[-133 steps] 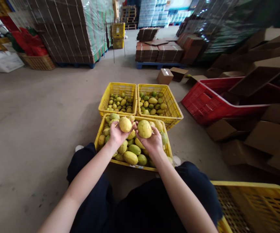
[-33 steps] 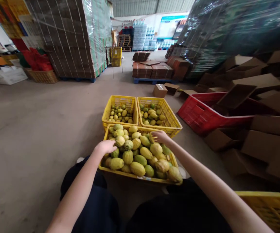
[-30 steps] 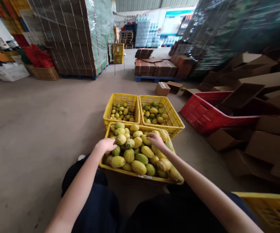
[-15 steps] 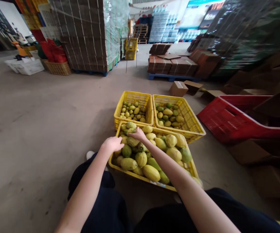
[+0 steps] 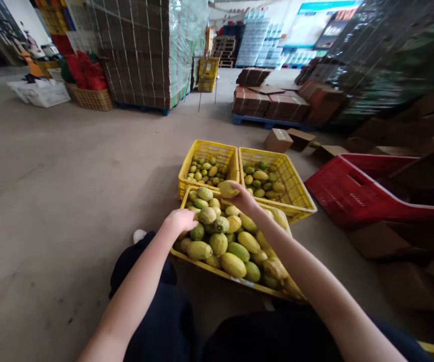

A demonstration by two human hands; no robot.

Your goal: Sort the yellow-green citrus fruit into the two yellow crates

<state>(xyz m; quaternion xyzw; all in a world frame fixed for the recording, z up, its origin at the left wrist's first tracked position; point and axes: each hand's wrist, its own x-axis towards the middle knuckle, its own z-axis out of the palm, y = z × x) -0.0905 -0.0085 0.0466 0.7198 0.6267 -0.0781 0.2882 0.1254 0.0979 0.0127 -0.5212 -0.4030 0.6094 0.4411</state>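
A yellow crate (image 5: 205, 260) in front of my legs is heaped with green and yellow papayas (image 5: 233, 265). Over its far rim, my right hand (image 5: 244, 199) grips a yellowish papaya (image 5: 228, 189), held above the heap near the gap between the two crates behind. At the near crate's left side, my left hand (image 5: 181, 220) has its fingers curled against a papaya in the heap; the fingertips are partly hidden.
Two yellow crates, the back left (image 5: 182, 177) and the back right (image 5: 296, 176), hold smaller amounts of fruit. A red crate (image 5: 330, 193) with cardboard stands right. Small cartons (image 5: 278, 141) and a blue pallet (image 5: 258, 120) of flattened cardboard lie beyond; wrapped stacks (image 5: 137, 55) stand behind.
My right hand has lifted a papaya from the heap's far left part and moved right, towards the crates behind. My left hand has stayed at the left side of the heap.
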